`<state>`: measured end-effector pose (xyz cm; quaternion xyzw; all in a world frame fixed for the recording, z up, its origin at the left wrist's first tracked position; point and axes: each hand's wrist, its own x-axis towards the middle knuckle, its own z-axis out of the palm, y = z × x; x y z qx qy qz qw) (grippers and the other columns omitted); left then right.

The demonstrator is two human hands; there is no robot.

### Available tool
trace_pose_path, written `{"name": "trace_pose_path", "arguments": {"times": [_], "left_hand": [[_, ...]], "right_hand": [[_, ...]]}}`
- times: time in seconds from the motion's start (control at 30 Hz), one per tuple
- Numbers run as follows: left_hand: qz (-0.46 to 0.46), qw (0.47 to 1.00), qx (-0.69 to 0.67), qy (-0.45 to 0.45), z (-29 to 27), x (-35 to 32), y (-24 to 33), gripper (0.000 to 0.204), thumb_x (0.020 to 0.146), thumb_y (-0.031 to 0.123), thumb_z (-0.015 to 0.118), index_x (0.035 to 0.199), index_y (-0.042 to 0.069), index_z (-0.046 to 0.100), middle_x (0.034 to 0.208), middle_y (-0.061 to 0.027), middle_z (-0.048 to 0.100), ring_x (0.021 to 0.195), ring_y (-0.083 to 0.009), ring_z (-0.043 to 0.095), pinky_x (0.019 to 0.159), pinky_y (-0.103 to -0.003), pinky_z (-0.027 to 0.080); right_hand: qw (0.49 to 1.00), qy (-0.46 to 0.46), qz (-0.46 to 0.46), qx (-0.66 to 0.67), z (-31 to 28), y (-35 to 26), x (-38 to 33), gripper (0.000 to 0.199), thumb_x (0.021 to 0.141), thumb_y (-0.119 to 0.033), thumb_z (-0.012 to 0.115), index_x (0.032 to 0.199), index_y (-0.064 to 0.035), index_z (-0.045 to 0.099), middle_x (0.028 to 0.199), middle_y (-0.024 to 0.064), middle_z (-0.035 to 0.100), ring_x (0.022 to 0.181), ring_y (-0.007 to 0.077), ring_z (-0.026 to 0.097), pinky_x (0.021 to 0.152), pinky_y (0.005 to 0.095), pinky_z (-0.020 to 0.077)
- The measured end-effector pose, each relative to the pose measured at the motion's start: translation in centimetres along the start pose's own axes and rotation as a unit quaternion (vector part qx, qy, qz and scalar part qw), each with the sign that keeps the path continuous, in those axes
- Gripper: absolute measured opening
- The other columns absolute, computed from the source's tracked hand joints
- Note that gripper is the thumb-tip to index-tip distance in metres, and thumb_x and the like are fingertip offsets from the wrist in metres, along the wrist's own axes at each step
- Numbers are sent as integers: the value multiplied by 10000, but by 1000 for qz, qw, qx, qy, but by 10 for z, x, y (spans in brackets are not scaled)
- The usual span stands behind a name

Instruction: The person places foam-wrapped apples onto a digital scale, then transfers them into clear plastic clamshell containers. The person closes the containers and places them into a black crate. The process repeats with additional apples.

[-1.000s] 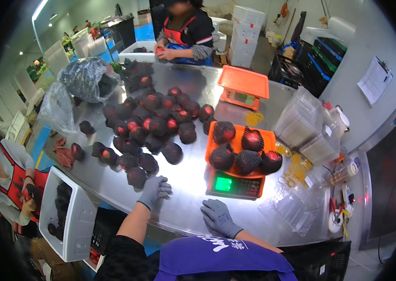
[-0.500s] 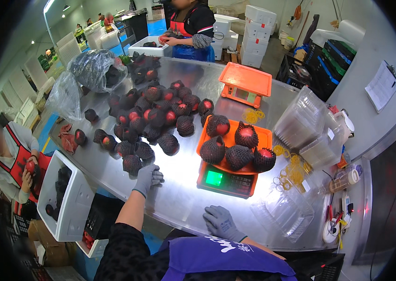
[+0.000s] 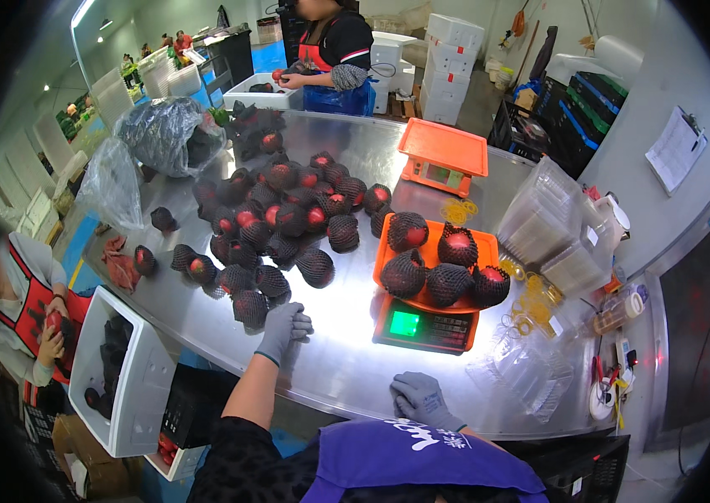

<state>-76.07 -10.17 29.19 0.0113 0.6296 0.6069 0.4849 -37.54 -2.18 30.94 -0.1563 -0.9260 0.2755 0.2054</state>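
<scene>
My left hand [image 3: 283, 332], in a grey glove, rests on the metal table [image 3: 340, 329] with its fingers loosely bent and nothing in them. Just beyond it lies a red round fruit in a black foam net [image 3: 250, 308]. My right hand [image 3: 423, 399], gloved alike, lies at the near edge with fingers extended, holding nothing. Ahead of it stands an orange scale [image 3: 423, 327] with a lit green display. Several netted fruits [image 3: 449, 283] sit on its orange tray. A large heap of netted fruits [image 3: 288, 205] covers the table's middle and far left.
A second orange scale [image 3: 443, 149] stands at the back. To the right are stacked clear plastic boxes [image 3: 543, 218], yellow rubber bands [image 3: 531, 310] and a clear tray [image 3: 531, 373]. White foam box [image 3: 124, 377] stands at left. Co-workers hold fruit at left [image 3: 32, 302] and back [image 3: 334, 63].
The view has shifted slightly, so the table sits a little differently. Both my hands stay in place on it, the left fingers slightly more bent. The co-worker at the back now shows a red fruit in hand.
</scene>
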Motion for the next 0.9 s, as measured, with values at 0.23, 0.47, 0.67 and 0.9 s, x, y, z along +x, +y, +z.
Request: {"name": "trace_pose_path", "arguments": {"times": [0.23, 0.47, 0.67, 0.9], "left_hand": [[32, 997, -60, -31, 9, -14, 4, 123, 980, 204, 605, 951, 90, 568, 651, 32, 475, 455, -73, 448, 395, -267, 420], [48, 997, -57, -38, 10, -32, 10, 145, 1013, 205, 572, 904, 113, 547, 659, 53, 460, 460, -44, 400, 404, -239, 388], [47, 994, -26, -91, -11, -14, -3, 239, 992, 279, 630, 1054, 48, 642, 822, -72, 677, 616, -172, 680, 530, -321, 577], [61, 994, -27, -84, -21, 5, -13, 348, 982, 311, 648, 1189, 37, 586, 939, -114, 697, 713, -208, 714, 566, -325, 593]], "right_hand": [[999, 10, 47, 9, 5, -3, 9, 175, 852, -137, 688, 1011, -62, 685, 953, 124, 707, 880, 354, 682, 793, 464, 546], [995, -16, 89, 35, 4, -12, 10, 190, 850, -129, 675, 1026, -58, 690, 942, 139, 704, 885, 366, 679, 803, 466, 544], [995, 15, 95, 35, 5, -21, 7, 216, 858, -130, 675, 1058, -56, 700, 989, 150, 722, 929, 378, 685, 842, 470, 543], [992, 1, 123, 40, 8, -8, 0, 258, 911, -196, 687, 1106, -30, 710, 1093, 194, 730, 1012, 379, 687, 936, 485, 519]]}}
